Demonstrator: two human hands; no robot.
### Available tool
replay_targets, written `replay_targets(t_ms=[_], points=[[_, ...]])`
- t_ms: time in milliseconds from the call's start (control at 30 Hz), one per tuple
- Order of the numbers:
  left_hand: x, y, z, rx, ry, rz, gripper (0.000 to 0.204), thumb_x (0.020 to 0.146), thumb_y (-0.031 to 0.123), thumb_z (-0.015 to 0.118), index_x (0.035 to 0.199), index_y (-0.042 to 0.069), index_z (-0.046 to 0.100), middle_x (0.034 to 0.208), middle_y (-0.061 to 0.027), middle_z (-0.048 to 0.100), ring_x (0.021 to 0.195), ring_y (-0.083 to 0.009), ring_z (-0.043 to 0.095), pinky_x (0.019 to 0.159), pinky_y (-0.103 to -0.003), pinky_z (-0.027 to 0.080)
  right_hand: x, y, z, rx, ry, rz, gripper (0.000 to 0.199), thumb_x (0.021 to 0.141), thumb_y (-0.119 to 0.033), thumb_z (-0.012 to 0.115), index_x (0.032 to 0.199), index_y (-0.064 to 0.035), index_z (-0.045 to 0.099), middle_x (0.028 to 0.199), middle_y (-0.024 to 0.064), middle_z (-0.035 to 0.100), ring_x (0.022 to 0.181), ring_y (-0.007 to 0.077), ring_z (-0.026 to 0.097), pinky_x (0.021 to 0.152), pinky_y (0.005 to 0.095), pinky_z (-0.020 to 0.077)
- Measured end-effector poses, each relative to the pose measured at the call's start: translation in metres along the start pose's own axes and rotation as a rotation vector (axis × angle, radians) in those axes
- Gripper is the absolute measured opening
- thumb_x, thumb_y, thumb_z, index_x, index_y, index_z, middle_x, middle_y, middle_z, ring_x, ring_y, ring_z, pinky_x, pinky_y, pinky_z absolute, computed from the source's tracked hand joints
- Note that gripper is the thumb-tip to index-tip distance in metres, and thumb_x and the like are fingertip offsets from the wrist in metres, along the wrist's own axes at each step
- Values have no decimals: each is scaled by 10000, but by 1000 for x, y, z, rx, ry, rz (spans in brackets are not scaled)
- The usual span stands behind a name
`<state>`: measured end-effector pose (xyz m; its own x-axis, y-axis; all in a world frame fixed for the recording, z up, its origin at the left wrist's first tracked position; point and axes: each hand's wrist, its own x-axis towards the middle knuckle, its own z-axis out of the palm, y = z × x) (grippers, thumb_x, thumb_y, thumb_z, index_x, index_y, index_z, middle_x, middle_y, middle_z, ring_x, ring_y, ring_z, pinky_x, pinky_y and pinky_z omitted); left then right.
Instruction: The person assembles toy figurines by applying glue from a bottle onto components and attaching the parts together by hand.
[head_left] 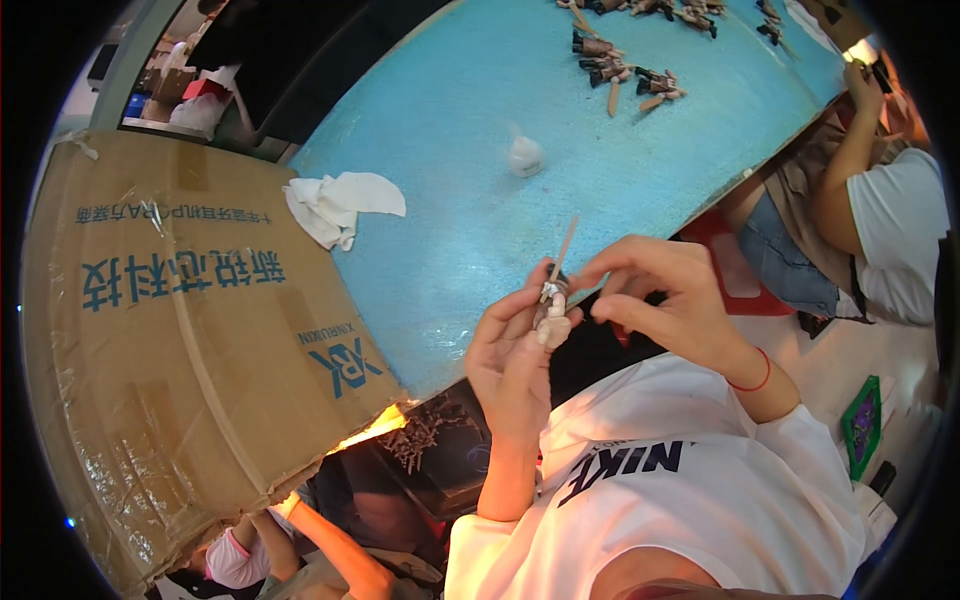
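Note:
Between the fingers and thumb of my left hand (512,365) is a small figurine (553,312), pale at the near end and dark at the far end, with a silvery patch in between. A thin wooden stick (567,243) projects up from its dark end. My right hand (665,300), a red cord round its wrist, is curved close beside the figurine. Its thumb and index finger are apart, with a gap between them, and the index fingertip reaches near the dark end. I cannot tell whether that fingertip touches it. Both hands are above the near edge of the blue table (450,180).
Several similar figurines with sticks (610,65) lie at the table's far side. A small white object (525,156) and a white cloth (340,205) are nearer. A large cardboard box (190,350) stands left. Another person (880,220) sits right, near a green tray (861,428).

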<state>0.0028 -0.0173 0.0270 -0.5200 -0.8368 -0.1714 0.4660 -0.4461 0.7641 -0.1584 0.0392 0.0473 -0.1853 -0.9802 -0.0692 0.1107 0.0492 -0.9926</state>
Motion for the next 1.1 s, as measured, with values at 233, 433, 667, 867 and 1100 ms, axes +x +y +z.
replay_targets(t_ms=[233, 433, 667, 867, 1100], points=[[-2, -10, 3, -559, -146, -257, 411, 867, 198, 434, 1199, -43, 456, 1292, -247, 424, 1115, -419, 488, 914, -484, 445, -8, 1, 11, -748, 226, -604, 438, 592, -191, 749, 964, -31, 583, 1047, 126, 534, 880, 306, 526, 713, 371, 451], [-4, -17, 0, -837, -280, -326, 422, 869, 248, 434, 1220, 19, 477, 1254, -148, 494, 1107, -279, 493, 958, -461, 375, -11, 9, 15, -866, 264, -727, 413, 600, -139, 714, 964, 3, 580, 994, 118, 557, 898, 286, 541, 710, 366, 464], [-6, -13, 5, -675, -266, -333, 362, 909, 297, 439, 1157, 61, 556, 1180, -81, 559, 1082, -193, 500, 918, -390, 376, -16, 5, 12, -911, 254, -820, 363, 617, -96, 662, 941, 50, 586, 950, 130, 581, 860, 283, 572, 690, 363, 476], [-5, -19, -2, -747, -295, -339, 324, 919, 270, 463, 1133, 49, 564, 1128, -80, 586, 1044, -195, 527, 896, -374, 391, -19, 5, 13, -864, 258, -842, 373, 604, -91, 666, 930, 72, 586, 937, 146, 591, 843, 291, 577, 682, 359, 490], [-6, -22, -3, -742, -352, -273, 327, 912, 246, 501, 1127, 5, 549, 1118, -87, 580, 1053, -227, 526, 912, -418, 394, -19, 4, 13, -842, 266, -851, 408, 582, -86, 698, 937, 80, 583, 942, 155, 596, 844, 304, 582, 677, 361, 497]])
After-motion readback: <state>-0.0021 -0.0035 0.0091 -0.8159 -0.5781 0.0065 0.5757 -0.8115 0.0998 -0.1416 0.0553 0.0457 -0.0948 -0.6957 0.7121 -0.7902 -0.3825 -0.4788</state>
